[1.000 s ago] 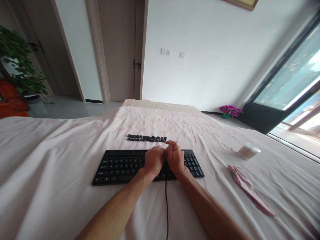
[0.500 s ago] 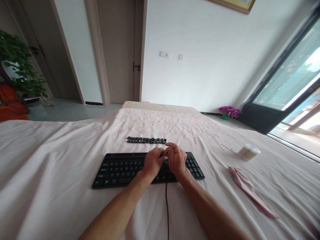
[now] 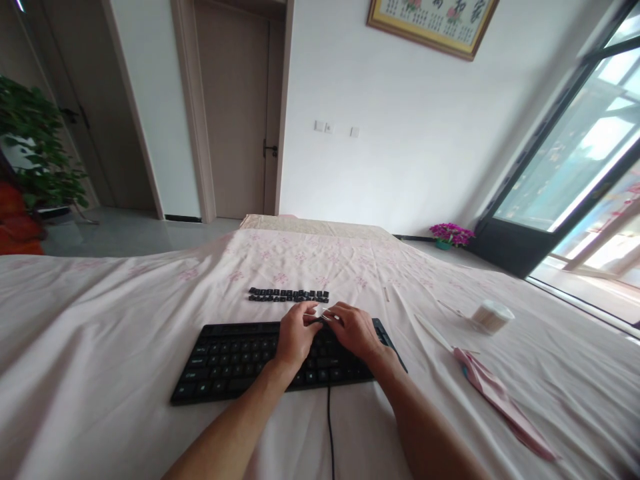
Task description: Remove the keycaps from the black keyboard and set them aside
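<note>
A black keyboard (image 3: 240,357) lies flat on a pale pink cloth, with both my hands above its upper middle. My left hand (image 3: 296,337) is closed in a pinch, thumb and fingertips together; whatever sits between them is too small to make out. Opposite it, my right hand (image 3: 354,328) pinches a thin, shiny, wire-like piece (image 3: 326,313) whose ends are partly hidden by the fingers. The fingertips of the two hands almost meet. Just beyond the keyboard, loose black keycaps (image 3: 289,295) stand in two rows on the cloth.
A round clear container of cotton swabs (image 3: 494,317) stands on the right. Nearer me lie a pink cloth strip (image 3: 500,403) and a single swab (image 3: 386,294) further back. The keyboard's cable (image 3: 331,430) runs toward me. The pink bedsheet (image 3: 100,347) is wrinkled.
My right hand has turned from a more upright, curled pose to a flatter one, and the shiny piece now shows between the fingertips. The view has tilted up slightly.
</note>
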`<state>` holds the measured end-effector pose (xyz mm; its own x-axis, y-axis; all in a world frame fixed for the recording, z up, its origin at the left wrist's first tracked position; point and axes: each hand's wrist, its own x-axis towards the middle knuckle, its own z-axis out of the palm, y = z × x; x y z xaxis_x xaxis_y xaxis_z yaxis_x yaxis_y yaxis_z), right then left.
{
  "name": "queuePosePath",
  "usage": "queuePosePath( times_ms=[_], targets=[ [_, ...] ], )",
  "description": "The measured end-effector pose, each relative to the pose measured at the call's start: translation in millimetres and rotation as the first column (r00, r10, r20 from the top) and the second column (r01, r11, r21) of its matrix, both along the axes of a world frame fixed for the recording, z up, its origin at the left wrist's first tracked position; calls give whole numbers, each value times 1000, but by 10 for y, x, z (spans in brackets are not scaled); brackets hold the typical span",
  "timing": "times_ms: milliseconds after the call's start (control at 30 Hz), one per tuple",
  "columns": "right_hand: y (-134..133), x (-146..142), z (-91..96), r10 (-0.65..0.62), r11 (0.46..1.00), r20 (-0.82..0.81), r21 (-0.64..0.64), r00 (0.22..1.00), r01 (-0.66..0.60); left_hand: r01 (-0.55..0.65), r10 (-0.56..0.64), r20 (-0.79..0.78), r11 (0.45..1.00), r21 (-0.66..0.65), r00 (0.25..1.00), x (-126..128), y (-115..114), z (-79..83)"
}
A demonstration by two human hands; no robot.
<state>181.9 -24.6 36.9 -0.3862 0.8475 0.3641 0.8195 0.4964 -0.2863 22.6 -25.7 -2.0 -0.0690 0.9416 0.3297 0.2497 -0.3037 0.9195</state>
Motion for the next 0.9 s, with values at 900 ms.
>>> queuePosePath(
  times_ms=[900],
  targets=[
    [845,334,-119,-476,854,158,-155,865,497,50,-45,-80,997,57,996,13,48,-91]
  ],
)
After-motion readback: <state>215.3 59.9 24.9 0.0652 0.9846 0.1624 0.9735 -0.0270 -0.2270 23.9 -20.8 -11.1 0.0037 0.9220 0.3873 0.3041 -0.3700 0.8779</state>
